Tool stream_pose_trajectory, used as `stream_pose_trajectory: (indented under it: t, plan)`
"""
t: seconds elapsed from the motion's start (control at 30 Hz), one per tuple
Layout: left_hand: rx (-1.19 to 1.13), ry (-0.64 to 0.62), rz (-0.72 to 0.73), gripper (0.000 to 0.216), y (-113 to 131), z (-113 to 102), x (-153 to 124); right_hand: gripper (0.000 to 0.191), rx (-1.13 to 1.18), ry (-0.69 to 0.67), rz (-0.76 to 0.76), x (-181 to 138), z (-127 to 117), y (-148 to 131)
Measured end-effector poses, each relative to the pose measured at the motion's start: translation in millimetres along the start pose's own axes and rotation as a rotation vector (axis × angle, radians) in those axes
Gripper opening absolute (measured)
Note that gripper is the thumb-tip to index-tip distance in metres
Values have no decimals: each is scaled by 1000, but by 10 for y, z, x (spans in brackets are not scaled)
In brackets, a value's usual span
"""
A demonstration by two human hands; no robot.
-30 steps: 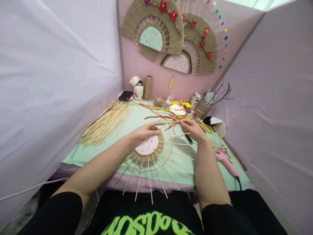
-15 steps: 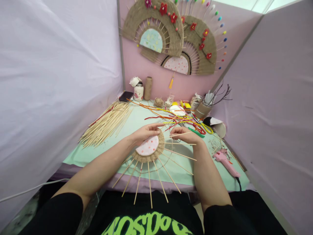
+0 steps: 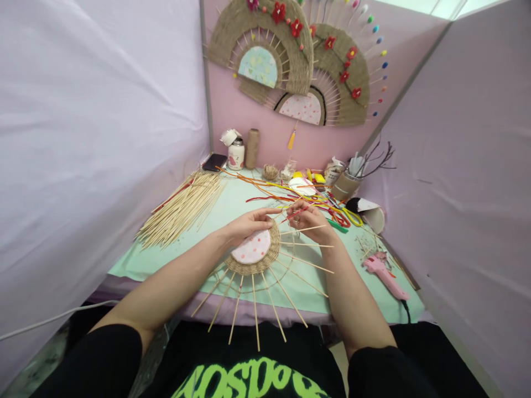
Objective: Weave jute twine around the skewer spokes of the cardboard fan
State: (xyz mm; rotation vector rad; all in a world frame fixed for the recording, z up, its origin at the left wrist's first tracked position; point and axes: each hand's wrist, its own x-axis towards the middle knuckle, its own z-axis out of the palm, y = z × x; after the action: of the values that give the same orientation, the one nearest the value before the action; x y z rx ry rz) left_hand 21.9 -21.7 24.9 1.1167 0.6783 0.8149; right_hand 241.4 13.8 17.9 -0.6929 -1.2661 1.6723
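A small woven fan with a white, pink-dotted half-round centre is tilted above the table, its thin bamboo sticks spreading out to the right and toward me. My left hand grips it at the upper edge, thumb on top and fingers stretched along the rim. A loose strand of twine curves across the sticks and up to my right hand. That hand is closed in a pinch just right of the fan's upper end, beside the topmost sticks; the fingertips are partly hidden.
A bundle of bamboo sticks lies at left. Coloured pipe cleaners are strewn behind the hands. A pink glue gun rests at right. A twine spool, a jar and a phone stand or lie at the back.
My right hand has moved slightly up and away from me, its fingers now higher near the upper sticks. My left hand and the fan hold nearly the same place.
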Motion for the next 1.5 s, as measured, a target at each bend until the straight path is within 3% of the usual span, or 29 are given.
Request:
stream_pose_trajectory:
  t: [0.13, 0.33, 0.53, 0.83, 1.2, 1.5]
  plan:
    - [36, -30, 24, 60, -52, -58, 32, 19, 11, 10, -50, -10, -23, 5]
    - [23, -33, 33, 62, -76, -80, 41, 15, -45, 41, 19, -1, -47, 20]
    - [9, -27, 14, 64, -15, -25, -3, 25, -75, 21, 83, -1, -22, 37]
    - [-16, -34, 27, 59, 4, -12, -14, 37, -120, 8, 42, -7, -29, 72]
    - [6, -21, 50, 59, -36, -55, 10, 20, -238, 41, 37, -16, 10, 41]
    - [-3, 5, 66, 62, -77, -74, 29, 18, -202, 72, 34, -25, 21, 39]
